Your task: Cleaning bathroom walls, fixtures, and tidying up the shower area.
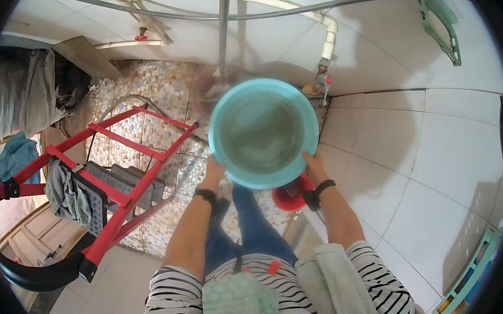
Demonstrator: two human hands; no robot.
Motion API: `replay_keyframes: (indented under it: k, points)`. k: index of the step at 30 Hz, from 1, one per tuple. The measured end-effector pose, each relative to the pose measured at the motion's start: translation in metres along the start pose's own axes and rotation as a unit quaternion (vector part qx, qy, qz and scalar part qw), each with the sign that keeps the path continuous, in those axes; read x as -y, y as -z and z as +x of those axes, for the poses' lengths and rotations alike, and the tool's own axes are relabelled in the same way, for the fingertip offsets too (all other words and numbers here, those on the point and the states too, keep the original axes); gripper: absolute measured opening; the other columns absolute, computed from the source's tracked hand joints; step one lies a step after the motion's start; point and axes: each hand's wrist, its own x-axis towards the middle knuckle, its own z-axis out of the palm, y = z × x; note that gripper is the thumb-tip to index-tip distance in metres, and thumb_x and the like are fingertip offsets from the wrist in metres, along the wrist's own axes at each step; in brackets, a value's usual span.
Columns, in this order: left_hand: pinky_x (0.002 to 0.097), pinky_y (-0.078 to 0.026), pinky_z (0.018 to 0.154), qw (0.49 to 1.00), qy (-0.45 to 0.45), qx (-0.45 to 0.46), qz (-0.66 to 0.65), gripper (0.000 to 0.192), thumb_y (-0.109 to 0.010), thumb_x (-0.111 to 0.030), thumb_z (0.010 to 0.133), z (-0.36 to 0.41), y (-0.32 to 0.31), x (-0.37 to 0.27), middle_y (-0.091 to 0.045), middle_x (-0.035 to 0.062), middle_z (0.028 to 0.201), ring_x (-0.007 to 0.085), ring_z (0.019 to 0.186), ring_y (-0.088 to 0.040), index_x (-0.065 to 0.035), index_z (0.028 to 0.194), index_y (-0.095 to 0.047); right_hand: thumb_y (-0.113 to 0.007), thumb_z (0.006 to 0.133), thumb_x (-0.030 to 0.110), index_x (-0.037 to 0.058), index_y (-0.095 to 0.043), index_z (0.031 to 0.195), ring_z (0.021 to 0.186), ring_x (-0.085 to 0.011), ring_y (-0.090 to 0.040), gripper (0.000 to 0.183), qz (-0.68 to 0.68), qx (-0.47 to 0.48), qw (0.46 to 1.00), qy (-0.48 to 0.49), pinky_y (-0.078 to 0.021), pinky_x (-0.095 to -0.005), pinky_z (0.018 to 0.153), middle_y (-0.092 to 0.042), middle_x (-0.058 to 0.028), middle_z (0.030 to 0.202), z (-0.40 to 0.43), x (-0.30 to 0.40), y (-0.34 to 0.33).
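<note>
A light-blue plastic basin [267, 181] with greyish, murky water [262, 132] in it is held in front of me, above the floor. My left hand [213, 173] grips its lower left rim, and my right hand [316, 168] grips the lower right rim. A dark band circles each wrist. Beneath the basin, near my right hand, part of a red bucket [289, 200] shows, with a dark object in it. Most of the bucket is hidden by the basin.
A red folding stepladder [118, 208] stands at left, a grey cloth [65, 192] on its step. A tap with a red handle [325, 83] sits low on the tiled wall. A grey hose [268, 14] crosses the top. Green racks [445, 37] hang at right.
</note>
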Motion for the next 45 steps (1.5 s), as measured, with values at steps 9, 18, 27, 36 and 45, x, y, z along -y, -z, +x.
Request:
replay_keyframes:
  k: [9, 18, 27, 36, 45]
  points:
    - [0.0340, -0.051, 0.054, 0.993, -0.050, -0.077, 0.068, 0.045, -0.062, -0.008, 0.069, 0.024, 0.022, 0.029, -0.060, 0.0180, 0.087, 0.0253, 0.069, -0.063, 0.0028, 0.109, -0.045, -0.057, 0.078, 0.012, 0.0000, -0.047, 0.116, 0.091, -0.0235, -0.057, 0.041, 0.103, 0.066, 0.992, -0.038, -0.0487, -0.0369, 0.075, -0.057, -0.0114, 0.104, -0.026, 0.036, -0.023]
    - [0.0299, -0.051, 0.052, 1.000, -0.002, -0.016, 0.018, 0.044, -0.063, -0.010, 0.070, 0.004, 0.031, -0.014, -0.062, 0.0168, 0.084, 0.0223, 0.061, -0.063, 0.0021, 0.109, -0.047, -0.054, 0.078, 0.007, -0.0019, -0.049, 0.114, 0.092, -0.0243, -0.056, 0.038, 0.053, 0.052, 0.997, 0.032, -0.0470, -0.0375, 0.079, -0.058, -0.0116, 0.105, -0.031, 0.055, -0.020]
    - [0.0285, -0.051, 0.051, 0.999, 0.027, -0.024, 0.013, 0.040, -0.063, -0.013, 0.070, -0.010, 0.047, -0.040, -0.064, 0.0155, 0.080, 0.0191, 0.060, -0.063, 0.0019, 0.106, -0.053, -0.061, 0.070, 0.017, -0.0025, -0.055, 0.097, 0.070, -0.0177, -0.059, 0.033, 0.031, -0.004, 0.999, 0.017, -0.0476, -0.0298, 0.058, -0.060, -0.0081, 0.083, -0.071, 0.127, -0.053]
    - [0.0270, -0.050, 0.050, 1.000, -0.006, 0.018, -0.008, 0.033, -0.063, -0.012, 0.074, -0.002, 0.049, -0.036, -0.063, 0.0125, 0.081, 0.0180, 0.058, -0.061, 0.0042, 0.103, -0.056, -0.058, 0.073, 0.018, -0.0042, -0.061, 0.097, 0.080, -0.0200, -0.058, 0.033, -0.052, 0.013, 0.997, 0.060, -0.0448, -0.0317, 0.072, -0.064, -0.0095, 0.089, -0.023, 0.094, -0.025]
    - [0.0272, -0.046, 0.044, 0.998, 0.041, 0.028, -0.026, 0.037, -0.062, -0.008, 0.071, -0.003, 0.051, -0.042, -0.063, 0.0136, 0.078, 0.0173, 0.052, -0.059, 0.0033, 0.105, -0.053, -0.060, 0.071, 0.021, -0.0054, -0.059, 0.099, 0.081, -0.0202, -0.058, 0.038, -0.129, -0.019, 0.991, 0.030, -0.0445, -0.0319, 0.071, -0.063, -0.0109, 0.091, -0.018, 0.107, -0.025]
